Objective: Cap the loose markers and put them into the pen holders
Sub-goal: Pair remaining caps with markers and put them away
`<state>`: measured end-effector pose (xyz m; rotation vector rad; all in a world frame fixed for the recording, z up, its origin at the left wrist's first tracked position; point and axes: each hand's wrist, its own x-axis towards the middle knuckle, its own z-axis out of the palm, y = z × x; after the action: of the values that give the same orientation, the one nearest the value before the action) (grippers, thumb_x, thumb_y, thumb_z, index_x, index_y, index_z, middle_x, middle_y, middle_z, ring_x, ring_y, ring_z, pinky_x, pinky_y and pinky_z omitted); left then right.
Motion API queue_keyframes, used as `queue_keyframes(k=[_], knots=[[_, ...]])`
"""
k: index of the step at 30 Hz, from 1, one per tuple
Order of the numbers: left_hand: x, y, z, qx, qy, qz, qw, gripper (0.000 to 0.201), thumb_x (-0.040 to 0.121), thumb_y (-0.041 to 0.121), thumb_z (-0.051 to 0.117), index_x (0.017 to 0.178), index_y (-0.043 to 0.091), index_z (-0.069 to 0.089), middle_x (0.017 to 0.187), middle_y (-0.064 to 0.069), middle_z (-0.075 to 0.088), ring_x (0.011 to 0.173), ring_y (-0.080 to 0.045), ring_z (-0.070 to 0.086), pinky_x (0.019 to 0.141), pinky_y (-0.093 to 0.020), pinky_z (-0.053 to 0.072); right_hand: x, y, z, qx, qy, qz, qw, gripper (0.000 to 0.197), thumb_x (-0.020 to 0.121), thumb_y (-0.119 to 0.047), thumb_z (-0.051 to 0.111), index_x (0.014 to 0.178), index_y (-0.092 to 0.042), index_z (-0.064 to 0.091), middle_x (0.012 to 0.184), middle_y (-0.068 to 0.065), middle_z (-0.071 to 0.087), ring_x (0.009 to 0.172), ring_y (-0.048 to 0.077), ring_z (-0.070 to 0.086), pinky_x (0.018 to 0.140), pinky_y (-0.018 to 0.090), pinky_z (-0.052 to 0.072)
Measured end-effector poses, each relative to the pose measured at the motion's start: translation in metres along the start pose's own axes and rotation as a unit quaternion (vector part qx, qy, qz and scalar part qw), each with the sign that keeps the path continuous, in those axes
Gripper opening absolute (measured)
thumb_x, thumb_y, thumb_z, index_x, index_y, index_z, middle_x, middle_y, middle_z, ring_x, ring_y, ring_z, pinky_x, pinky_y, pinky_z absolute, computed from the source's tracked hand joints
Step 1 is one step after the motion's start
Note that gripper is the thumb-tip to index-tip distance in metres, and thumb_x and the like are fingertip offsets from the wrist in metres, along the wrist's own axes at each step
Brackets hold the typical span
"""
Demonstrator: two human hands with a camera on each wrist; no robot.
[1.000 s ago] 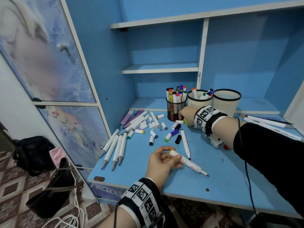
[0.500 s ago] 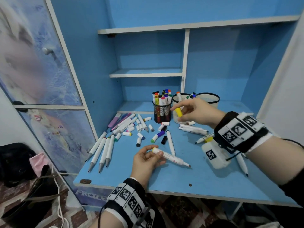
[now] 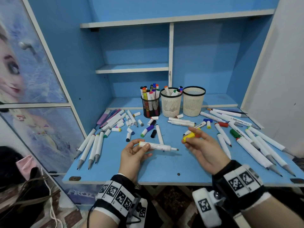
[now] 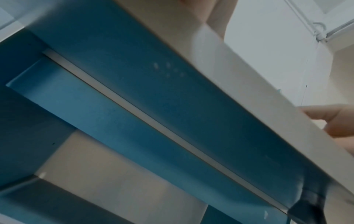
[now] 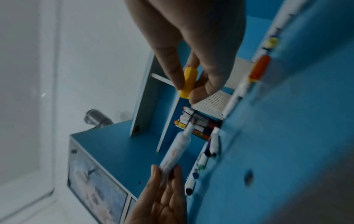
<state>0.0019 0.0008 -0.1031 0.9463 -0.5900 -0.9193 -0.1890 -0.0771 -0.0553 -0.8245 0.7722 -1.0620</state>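
Note:
My left hand (image 3: pixel 139 148) pinches a white uncapped marker (image 3: pixel 158 146) with a yellow end, held level above the blue desk (image 3: pixel 164 168), tip pointing right. My right hand (image 3: pixel 191 137) pinches a yellow cap (image 3: pixel 189 136) a short way right of that tip. The right wrist view shows the yellow cap (image 5: pixel 187 82) between fingers and thumb, with the marker (image 5: pixel 175 151) below it. At the back stand a black mesh holder (image 3: pixel 150 106) full of markers, a cream holder (image 3: pixel 171 102) with a few, and another cream holder (image 3: pixel 193 102).
Loose uncapped markers and caps lie scattered on the left (image 3: pixel 93 143), centre (image 3: pixel 148 129) and right (image 3: pixel 250 145) of the desk. Shelves (image 3: pixel 131 69) rise behind the holders. A cabinet door (image 3: pixel 24 63) stands at the left, a bag (image 3: pixel 24 195) on the floor.
My right hand has come back from the holders toward me with the yellow cap, now close to the marker's tip. The left hand has lifted the marker slightly.

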Motion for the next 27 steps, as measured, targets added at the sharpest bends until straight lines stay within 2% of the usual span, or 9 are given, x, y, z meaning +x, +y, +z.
queue_keyframes(k=[3,7,11,14,18,24,25,27], knots=[[-0.001,-0.001,0.001,0.006,0.009,0.005,1.000,0.015,0.084,-0.006,0.059,0.094,0.005,0.057,0.075,-0.008,0.072,0.071,-0.018,0.071,0.062,-0.024,0.058,-0.003,0.021,-0.003,0.079,0.035,0.022,0.996,0.029,0.086,0.012,0.053,0.105,-0.009,0.059,0.081,0.013,0.065,0.068,0.020,0.065,0.060,0.020,0.055],[-0.001,-0.003,0.001,0.016,0.020,0.014,1.000,0.014,0.084,-0.005,0.059,0.092,0.006,0.057,0.075,-0.009,0.072,0.069,-0.018,0.071,0.061,-0.022,0.057,-0.010,0.040,-0.002,0.120,0.038,0.017,0.992,0.025,0.087,0.011,0.053,0.105,-0.006,0.058,0.084,0.013,0.064,0.076,0.024,0.065,0.065,0.020,0.057],[-0.001,-0.004,0.002,0.037,0.012,0.018,0.999,0.014,0.083,-0.006,0.059,0.090,0.006,0.057,0.072,-0.008,0.072,0.066,-0.015,0.070,0.060,-0.020,0.056,-0.013,0.045,-0.004,0.095,0.019,-0.023,0.995,0.024,0.085,0.012,0.055,0.102,-0.003,0.057,0.083,0.017,0.063,0.068,0.020,0.066,0.063,0.022,0.056],[-0.002,-0.004,0.001,0.042,0.006,0.018,0.999,0.012,0.083,-0.006,0.059,0.089,0.005,0.057,0.070,-0.007,0.072,0.063,-0.014,0.068,0.059,-0.019,0.055,-0.014,0.045,-0.006,0.062,-0.001,-0.024,0.998,0.022,0.084,0.014,0.055,0.098,-0.002,0.056,0.085,0.021,0.064,0.067,0.018,0.066,0.064,0.022,0.056],[-0.004,-0.005,-0.001,0.055,0.003,0.022,0.998,0.009,0.084,-0.003,0.059,0.087,0.005,0.056,0.070,-0.008,0.071,0.063,-0.015,0.068,0.058,-0.019,0.053,-0.015,0.046,-0.010,0.075,-0.009,-0.020,0.997,0.019,0.083,0.014,0.055,0.091,-0.004,0.054,0.081,0.020,0.068,0.066,0.020,0.067,0.064,0.023,0.057],[-0.003,-0.006,-0.001,0.057,0.014,0.027,0.998,0.010,0.085,-0.002,0.058,0.088,0.007,0.056,0.070,-0.007,0.072,0.062,-0.014,0.068,0.058,-0.018,0.053,-0.016,0.051,-0.012,0.079,-0.003,-0.046,0.996,0.021,0.078,0.009,0.062,0.091,-0.004,0.054,0.080,0.019,0.068,0.070,0.025,0.067,0.065,0.023,0.056],[-0.003,-0.006,-0.001,0.055,0.015,0.028,0.998,0.010,0.085,-0.002,0.058,0.088,0.007,0.055,0.070,-0.007,0.072,0.063,-0.014,0.068,0.058,-0.018,0.054,-0.016,0.052,-0.012,0.073,0.000,-0.056,0.996,0.023,0.076,0.006,0.067,0.091,-0.004,0.054,0.079,0.018,0.069,0.072,0.026,0.067,0.065,0.023,0.056],[-0.004,-0.006,-0.001,0.052,0.009,0.028,0.998,0.010,0.085,-0.002,0.058,0.088,0.007,0.055,0.070,-0.007,0.072,0.064,-0.014,0.069,0.058,-0.018,0.054,-0.017,0.054,-0.013,0.062,-0.007,-0.072,0.995,0.049,0.055,-0.013,0.086,0.091,-0.004,0.054,0.078,0.018,0.070,0.073,0.026,0.068,0.065,0.023,0.056]])
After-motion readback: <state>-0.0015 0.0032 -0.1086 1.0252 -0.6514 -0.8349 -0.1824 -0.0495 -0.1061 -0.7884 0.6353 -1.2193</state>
